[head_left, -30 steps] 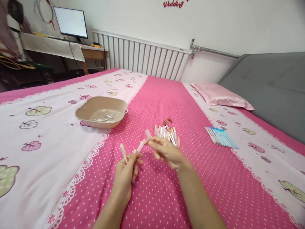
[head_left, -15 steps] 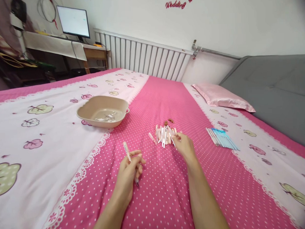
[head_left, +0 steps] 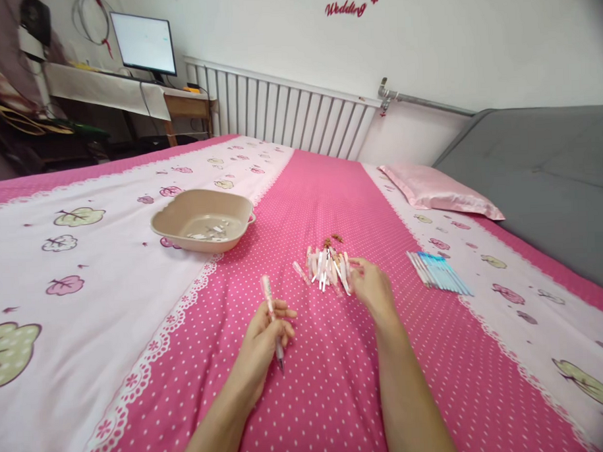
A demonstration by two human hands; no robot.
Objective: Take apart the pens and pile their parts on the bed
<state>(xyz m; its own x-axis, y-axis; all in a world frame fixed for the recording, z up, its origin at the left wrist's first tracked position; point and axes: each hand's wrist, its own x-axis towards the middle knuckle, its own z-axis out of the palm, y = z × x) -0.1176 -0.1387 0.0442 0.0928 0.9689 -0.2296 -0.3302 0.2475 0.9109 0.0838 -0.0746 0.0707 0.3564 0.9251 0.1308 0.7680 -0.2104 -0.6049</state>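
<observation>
In the head view, my left hand is closed around a slim pen with a whitish-pink barrel. The pen tilts, its dark tip pointing down just above the bedspread. My right hand is at the right edge of a pile of pale pink and white pen parts, fingers partly stretched towards it. Nothing shows between those fingers, though their tips are small and slightly blurred. One pink piece lies at the left side of the pile. Two small brown pieces lie just behind it.
A beige basin with small white pieces inside stands left on the pink dotted bedspread. To the right lies a row of blue and pinkish sticks or pens. Farther back are a pink pillow, a grey headboard and a radiator.
My left hand has shifted slightly right with the pen, which stands a little steeper. My right hand has moved slightly right, and its fingers have loosened from a piece at the pile.
</observation>
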